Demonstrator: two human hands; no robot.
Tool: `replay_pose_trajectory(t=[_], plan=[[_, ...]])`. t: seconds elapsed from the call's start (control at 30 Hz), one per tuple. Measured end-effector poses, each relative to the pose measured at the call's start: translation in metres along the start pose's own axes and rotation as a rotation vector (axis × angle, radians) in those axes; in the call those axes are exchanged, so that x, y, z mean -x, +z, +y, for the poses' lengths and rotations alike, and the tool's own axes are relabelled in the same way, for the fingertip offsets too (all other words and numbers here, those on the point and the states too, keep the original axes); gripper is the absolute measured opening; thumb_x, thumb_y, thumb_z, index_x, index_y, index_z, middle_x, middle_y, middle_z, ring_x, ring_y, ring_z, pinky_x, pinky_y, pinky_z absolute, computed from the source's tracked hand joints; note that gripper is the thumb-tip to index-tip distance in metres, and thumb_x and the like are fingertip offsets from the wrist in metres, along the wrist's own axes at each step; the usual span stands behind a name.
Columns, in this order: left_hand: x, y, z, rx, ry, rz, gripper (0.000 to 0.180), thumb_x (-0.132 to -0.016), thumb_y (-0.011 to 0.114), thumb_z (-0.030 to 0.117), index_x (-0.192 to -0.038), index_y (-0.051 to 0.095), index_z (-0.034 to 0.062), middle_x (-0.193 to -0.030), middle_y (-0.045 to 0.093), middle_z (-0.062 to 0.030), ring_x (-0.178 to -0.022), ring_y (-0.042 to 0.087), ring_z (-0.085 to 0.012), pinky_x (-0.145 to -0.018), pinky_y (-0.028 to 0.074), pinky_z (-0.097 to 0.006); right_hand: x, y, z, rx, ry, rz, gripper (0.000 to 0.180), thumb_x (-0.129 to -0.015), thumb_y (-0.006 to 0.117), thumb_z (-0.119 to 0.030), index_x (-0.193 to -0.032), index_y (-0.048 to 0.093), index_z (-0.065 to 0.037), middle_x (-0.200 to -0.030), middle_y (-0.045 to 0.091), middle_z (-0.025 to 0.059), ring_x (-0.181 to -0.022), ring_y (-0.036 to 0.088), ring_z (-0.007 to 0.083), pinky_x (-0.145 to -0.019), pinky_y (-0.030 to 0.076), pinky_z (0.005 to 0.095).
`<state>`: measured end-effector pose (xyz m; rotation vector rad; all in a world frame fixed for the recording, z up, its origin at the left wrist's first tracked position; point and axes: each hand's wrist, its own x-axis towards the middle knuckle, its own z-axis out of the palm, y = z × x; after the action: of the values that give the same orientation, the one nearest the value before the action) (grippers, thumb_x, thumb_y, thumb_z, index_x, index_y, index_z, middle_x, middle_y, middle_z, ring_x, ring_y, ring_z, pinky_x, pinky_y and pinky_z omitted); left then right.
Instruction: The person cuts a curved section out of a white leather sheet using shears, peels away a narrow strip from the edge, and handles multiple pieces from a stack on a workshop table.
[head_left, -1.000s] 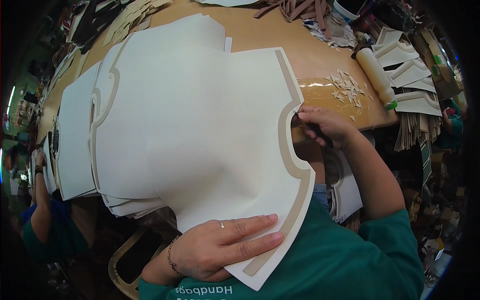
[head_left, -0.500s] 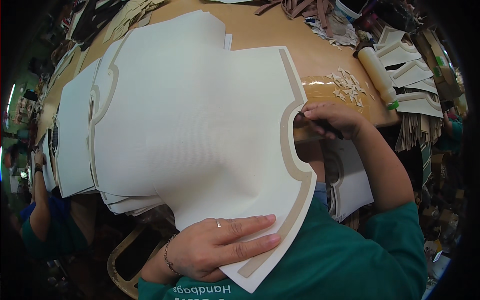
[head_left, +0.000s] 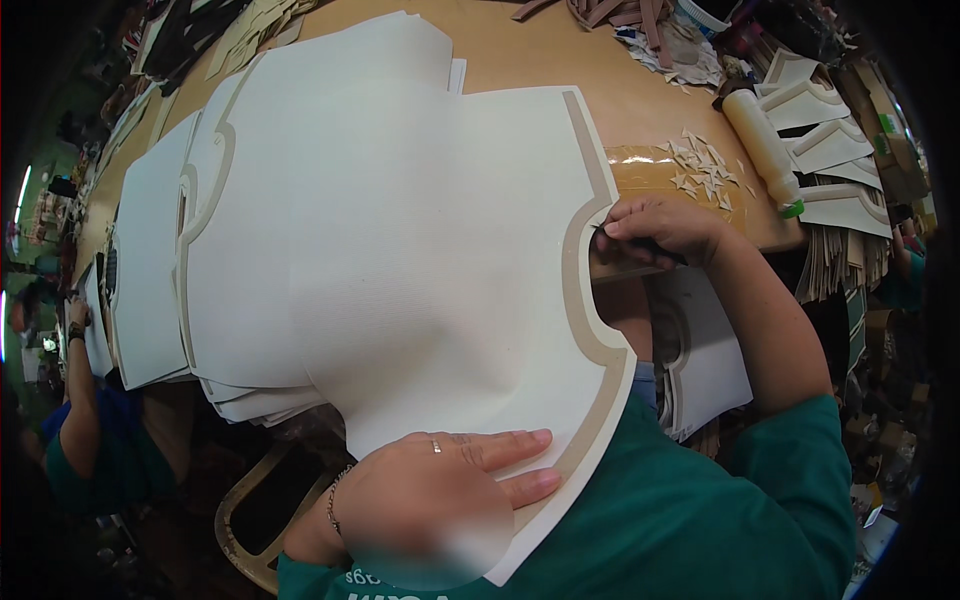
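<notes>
A large white sheet with a tan border strip and a scalloped outline (head_left: 400, 270) lies over the near edge of a tan wooden worktable (head_left: 520, 50), its lower part overhanging toward the person's green shirt. The left hand (head_left: 440, 490) lies flat on the sheet's near corner, fingers stretched out and close together, a ring on one, pinning it down. The right hand (head_left: 655, 230) sits at the notch in the sheet's right edge, fingers curled tight around a thin dark tool (head_left: 640, 245) whose tip meets the border strip; whether it is a blade or a marker is hard to tell. It looks like trimming or tracing along the curved border, and following that curve would call for a steady hold and perhaps turning the sheet. Under this sheet a stack of similar white cut pieces (head_left: 150, 280) fans out to the left. Small pale triangular offcuts (head_left: 700, 170) are scattered on the table just beyond the right hand, beside a cream roller with a green end (head_left: 762, 150). More white shaped pieces (head_left: 820, 130) are piled at the right, and another person in blue (head_left: 70, 430) works at far left.
</notes>
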<state>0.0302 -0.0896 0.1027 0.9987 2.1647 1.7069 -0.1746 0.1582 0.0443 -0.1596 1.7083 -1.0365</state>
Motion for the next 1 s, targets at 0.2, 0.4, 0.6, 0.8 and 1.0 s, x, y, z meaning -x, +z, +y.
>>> replay_pose_trajectory(t=[0.2,0.4,0.6,0.8,1.0], plan=[[-0.001,0.0,-0.003,0.001,0.01,0.01,0.044,-0.071,0.056,0.014,-0.113,0.05,0.0007,-0.112,0.046,-0.0264,-0.096,0.054,-0.0352,-0.079,0.045,-0.035,0.005,0.0,0.002,-0.021,-0.056,-0.005,0.026,-0.078,0.048,-0.024,-0.089,0.056,-0.002,-0.053,0.045,-0.002,-0.04,0.037,0.002,-0.032,0.027,0.0157],[0.0,0.002,-0.002,0.011,0.007,0.019,0.042,-0.071,0.055,0.012,-0.112,0.051,0.0006,-0.112,0.047,-0.0267,-0.094,0.055,-0.0352,-0.078,0.046,-0.035,0.003,-0.001,0.007,-0.066,-0.078,-0.041,0.026,-0.078,0.049,-0.023,-0.09,0.056,-0.001,-0.057,0.049,-0.0002,-0.041,0.039,0.002,-0.032,0.027,0.0156],[0.001,0.003,-0.004,0.038,0.011,0.024,0.042,-0.071,0.055,0.012,-0.111,0.052,-0.0001,-0.111,0.047,-0.0269,-0.093,0.055,-0.0353,-0.077,0.046,-0.035,0.002,0.002,0.0,0.009,0.006,0.021,0.024,-0.08,0.048,-0.025,-0.079,0.056,-0.002,-0.049,0.044,-0.0012,-0.035,0.035,0.0028,-0.032,0.026,0.0161],[0.004,0.004,-0.005,0.039,0.033,0.034,0.042,-0.072,0.056,0.014,-0.111,0.052,-0.0002,-0.111,0.047,-0.0262,-0.093,0.055,-0.0347,-0.078,0.045,-0.035,0.0,0.002,0.005,0.027,-0.022,0.02,0.024,-0.08,0.048,-0.025,-0.074,0.056,-0.003,-0.047,0.043,-0.0017,-0.034,0.035,0.0034,-0.032,0.026,0.0164],[0.008,0.005,-0.007,0.054,0.042,0.051,0.04,-0.074,0.056,0.016,-0.11,0.053,0.0,-0.111,0.048,-0.0247,-0.095,0.054,-0.0342,-0.079,0.045,-0.035,0.017,-0.003,0.003,0.018,-0.018,-0.012,0.027,-0.08,0.048,-0.024,-0.09,0.057,-0.001,-0.053,0.045,-0.001,-0.038,0.037,0.0044,-0.035,0.029,0.0166]])
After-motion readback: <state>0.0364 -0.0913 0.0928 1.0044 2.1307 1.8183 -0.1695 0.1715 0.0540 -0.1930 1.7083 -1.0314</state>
